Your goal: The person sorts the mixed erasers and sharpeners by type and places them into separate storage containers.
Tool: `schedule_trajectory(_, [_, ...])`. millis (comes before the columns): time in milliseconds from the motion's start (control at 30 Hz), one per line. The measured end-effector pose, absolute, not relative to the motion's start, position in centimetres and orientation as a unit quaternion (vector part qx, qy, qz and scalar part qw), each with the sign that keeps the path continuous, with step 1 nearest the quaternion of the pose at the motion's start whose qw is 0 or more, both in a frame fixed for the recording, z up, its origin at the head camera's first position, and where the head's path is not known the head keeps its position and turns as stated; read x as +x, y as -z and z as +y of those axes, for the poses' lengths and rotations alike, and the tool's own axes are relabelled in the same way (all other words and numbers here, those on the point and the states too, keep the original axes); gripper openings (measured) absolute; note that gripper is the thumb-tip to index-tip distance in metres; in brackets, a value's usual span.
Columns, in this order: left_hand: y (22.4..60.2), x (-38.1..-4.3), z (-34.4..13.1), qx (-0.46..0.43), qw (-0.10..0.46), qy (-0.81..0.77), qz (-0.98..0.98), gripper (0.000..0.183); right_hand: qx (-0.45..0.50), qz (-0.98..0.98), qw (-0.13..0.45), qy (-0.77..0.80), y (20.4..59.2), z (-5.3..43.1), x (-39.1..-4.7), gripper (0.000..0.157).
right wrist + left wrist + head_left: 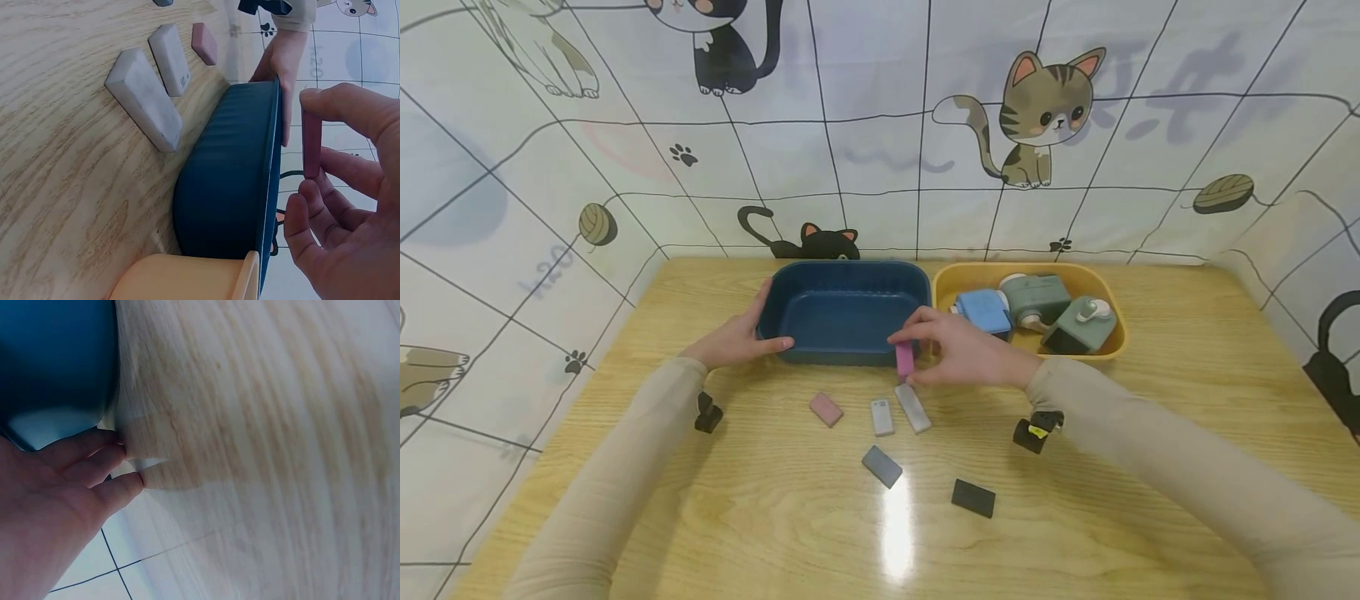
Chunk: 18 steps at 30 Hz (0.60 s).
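Holding the pink block [905, 360] in the right hand [955, 346], in a narrow pinch, with the thumb at its near end and fingertips gathered about its far end. Cannot tell just which fingertip bears on that far end. In the head view, holding it by the near right corner of the blue bin [835, 358], across the line of the near wall, with its long axis pointing away from the body and so crossways to the bin's own length. In the right wrist view, showing apart from the rim, on the side away from the table [775, 508], so seeming higher than the bin. Would judge the coming move to turn on this: block against near wall, over or beside. Resting the left hand [745, 333] on the bin's left end, with the thumb over the near left corner and the fingers fairly straight along the outer side, well apart from the block. Counting the long white block [913, 408] as the nearest loose piece to the right hand, below on the table and not held
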<state>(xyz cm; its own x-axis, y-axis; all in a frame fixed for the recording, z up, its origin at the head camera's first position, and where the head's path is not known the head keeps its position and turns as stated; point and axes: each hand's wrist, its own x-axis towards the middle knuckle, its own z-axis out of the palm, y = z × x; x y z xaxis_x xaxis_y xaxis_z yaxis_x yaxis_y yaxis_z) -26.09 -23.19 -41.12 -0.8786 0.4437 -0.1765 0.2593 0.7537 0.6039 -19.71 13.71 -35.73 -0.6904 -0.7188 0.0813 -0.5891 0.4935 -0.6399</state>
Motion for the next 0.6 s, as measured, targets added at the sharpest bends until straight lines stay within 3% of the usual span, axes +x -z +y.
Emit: schedule_trajectory(600, [41.1,-26.0,-23.3,0.190,0.158,-0.289,0.925,0.110,-0.364,0.864,0.094,0.336,36.5,13.2,-21.9,0.052])
